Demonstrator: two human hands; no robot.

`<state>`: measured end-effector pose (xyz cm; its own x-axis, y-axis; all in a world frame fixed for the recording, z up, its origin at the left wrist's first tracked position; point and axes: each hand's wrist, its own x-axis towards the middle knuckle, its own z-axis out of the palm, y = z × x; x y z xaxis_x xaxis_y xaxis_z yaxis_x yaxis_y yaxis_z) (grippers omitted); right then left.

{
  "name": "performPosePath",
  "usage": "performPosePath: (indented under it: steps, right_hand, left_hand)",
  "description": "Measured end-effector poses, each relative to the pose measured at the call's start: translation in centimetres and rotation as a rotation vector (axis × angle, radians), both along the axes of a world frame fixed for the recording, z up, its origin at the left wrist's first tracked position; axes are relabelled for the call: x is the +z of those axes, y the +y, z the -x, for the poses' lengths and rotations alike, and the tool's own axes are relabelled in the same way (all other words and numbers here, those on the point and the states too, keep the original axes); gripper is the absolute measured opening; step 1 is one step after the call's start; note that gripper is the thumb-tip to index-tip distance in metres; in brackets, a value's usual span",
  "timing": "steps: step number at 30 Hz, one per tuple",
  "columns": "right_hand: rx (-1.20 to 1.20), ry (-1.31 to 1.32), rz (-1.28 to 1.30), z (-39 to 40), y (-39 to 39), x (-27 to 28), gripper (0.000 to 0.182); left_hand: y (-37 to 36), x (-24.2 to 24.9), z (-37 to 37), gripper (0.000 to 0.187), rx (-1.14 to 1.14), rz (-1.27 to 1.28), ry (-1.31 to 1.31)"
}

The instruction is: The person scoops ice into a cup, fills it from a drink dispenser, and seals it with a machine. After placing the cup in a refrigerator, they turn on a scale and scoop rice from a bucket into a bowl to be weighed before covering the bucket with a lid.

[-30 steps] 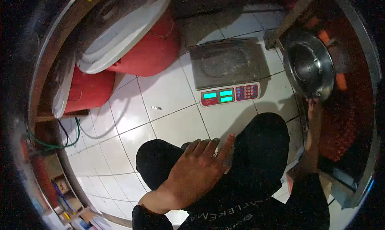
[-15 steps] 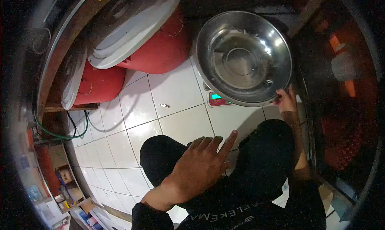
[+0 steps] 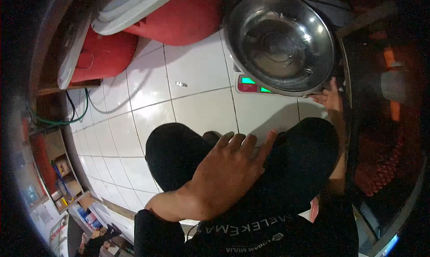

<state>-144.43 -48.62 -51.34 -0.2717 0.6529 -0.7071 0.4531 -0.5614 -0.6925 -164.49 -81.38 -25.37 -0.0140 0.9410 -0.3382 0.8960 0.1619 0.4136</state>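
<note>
A wide steel basin rests tilted on a red scale whose small displays glow green. Small light scraps lie inside the basin. At its lower right rim is my right hand, fingers apart; whether the fingertips press on the rim or the scale is unclear. My left hand hangs palm down over my lap between the knees, its fingers spread and touching no object.
Two red tubs with white lids stand at the upper left on the tiled floor. A silvery scrap lies on the tiles. Green hose hangs at the left, above shelves with small goods. Dark furniture borders the right side.
The view has shifted, so the basin, scale and tubs sit higher in it. My right hand's fingers have opened from the pinch on the rim. My left hand stays spread over the lap.
</note>
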Motion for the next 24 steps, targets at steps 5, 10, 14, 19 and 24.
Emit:
performPosePath:
  steps: [5,10,14,19,24]
  right_hand:
    - [0.292,0.076,-0.243,-5.5,1.8,-14.0,0.07]
    - [0.488,0.089,-0.564,-3.7,-1.2,-14.9,0.029]
    - [0.288,0.123,-0.3,-3.5,-0.7,-16.1,0.027]
    - [0.462,0.053,-0.438,-3.3,-0.1,-14.7,0.027]
    - [0.451,0.176,-0.664,-3.0,-0.4,-16.4,0.026]
  left_hand:
    - [-0.2,-0.8,-0.4,0.067,-0.044,0.022,0.01]
    - [-0.6,-0.6,0.2,0.067,-0.013,-0.014,0.005]
    - [-0.7,-0.4,0.6,0.069,0.037,0.042,0.045]
    - [-0.5,-0.7,0.5,0.068,0.028,0.051,0.064]
    - [-0.2,-0.9,0.4,0.066,0.037,0.062,0.027]
